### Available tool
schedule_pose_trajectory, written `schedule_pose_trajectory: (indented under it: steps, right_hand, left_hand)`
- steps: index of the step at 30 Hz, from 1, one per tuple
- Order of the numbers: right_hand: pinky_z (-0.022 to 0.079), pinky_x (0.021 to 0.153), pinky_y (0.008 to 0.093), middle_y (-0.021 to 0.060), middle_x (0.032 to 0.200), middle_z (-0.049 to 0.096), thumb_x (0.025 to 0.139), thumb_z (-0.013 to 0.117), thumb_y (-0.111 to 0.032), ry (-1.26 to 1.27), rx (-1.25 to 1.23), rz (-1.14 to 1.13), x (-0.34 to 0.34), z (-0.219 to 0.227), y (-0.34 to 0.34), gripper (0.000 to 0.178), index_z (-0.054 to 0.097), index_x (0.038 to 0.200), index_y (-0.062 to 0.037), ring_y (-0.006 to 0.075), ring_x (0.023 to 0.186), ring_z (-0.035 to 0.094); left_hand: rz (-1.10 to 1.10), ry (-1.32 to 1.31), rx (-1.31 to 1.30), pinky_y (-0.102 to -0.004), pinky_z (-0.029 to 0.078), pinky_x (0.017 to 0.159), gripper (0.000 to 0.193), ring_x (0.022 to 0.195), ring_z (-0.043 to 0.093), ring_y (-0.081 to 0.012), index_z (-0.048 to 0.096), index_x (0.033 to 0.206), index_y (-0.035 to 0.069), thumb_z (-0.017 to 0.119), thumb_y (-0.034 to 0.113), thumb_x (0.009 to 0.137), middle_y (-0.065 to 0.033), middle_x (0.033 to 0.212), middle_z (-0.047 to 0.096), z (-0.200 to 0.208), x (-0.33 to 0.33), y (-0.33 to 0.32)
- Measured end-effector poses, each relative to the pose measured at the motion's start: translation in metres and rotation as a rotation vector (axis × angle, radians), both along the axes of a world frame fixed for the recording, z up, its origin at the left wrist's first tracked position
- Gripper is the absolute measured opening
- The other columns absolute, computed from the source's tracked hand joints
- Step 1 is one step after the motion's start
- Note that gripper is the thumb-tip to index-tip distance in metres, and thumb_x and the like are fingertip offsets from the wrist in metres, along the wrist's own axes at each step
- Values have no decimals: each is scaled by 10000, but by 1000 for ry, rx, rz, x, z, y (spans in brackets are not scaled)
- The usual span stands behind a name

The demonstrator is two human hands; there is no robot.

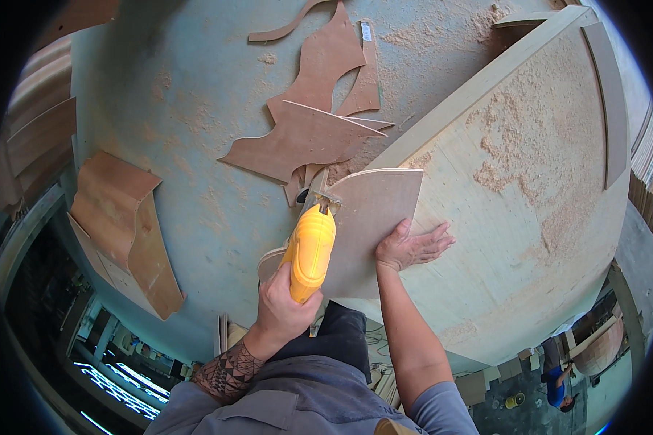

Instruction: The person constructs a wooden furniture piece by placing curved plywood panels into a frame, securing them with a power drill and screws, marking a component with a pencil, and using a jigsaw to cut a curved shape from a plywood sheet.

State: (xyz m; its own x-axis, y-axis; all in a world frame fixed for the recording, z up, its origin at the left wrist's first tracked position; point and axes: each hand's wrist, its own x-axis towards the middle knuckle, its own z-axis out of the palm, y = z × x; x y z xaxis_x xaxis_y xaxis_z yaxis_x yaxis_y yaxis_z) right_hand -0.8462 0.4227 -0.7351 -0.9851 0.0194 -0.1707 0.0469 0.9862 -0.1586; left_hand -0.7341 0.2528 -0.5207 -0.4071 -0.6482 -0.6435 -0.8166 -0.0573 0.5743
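My left hand (284, 303) is wrapped round the handle of a yellow jigsaw (314, 250). The tool's front rests at the left edge of a thin brown plywood panel (381, 210) with a curved top edge. Its blade is too small to make out. On the panel's right side lies my right hand (413, 248), fingers spread and pointing right, with the fingertips over the pale board beneath. A curved offcut edge (270, 259) shows to the left of the jigsaw.
Brown plywood offcuts (297, 145) lie beyond the jigsaw. A large pale board (522, 239), strewn with sawdust (511, 138), slants across the right side. Curved panels (120, 210) are stacked at the left. Far lower right, a person in blue (556, 384) is in view.
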Motion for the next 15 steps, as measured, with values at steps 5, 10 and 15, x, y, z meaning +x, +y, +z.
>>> schedule_pose_trajectory:
  steps: [5, 10, 15]
  right_hand:
    - [48, 1308, 616, 307, 1759, 90, 974, 453, -782, -11, 1, -11, 2, 2, -2, 1071, 180, 1724, -68, 438, 1654, 47]
    - [54, 1309, 615, 303, 1763, 81, 976, 467, -768, -7, 4, -6, 1, 2, -3, 1066, 175, 1726, -69, 443, 1654, 53]
    - [63, 1305, 628, 301, 1767, 65, 973, 489, -751, -23, 24, -18, 2, 3, -3, 1064, 169, 1729, -75, 453, 1651, 53]
  left_hand:
    - [-34, 3, -16, -506, 590, 749, 285, 854, 734, -470, 621, 1057, -20, 774, 57, 829, -239, 919, 717, 0, -1, -4]
    - [-42, -4, 9, -501, 590, 754, 296, 861, 736, -468, 630, 1074, -17, 776, 58, 827, -236, 912, 719, 0, -5, -9]
    - [-87, -34, -2, -402, 595, 750, 249, 814, 779, -339, 670, 1078, -22, 756, 44, 853, -173, 883, 751, 2, -8, -14]
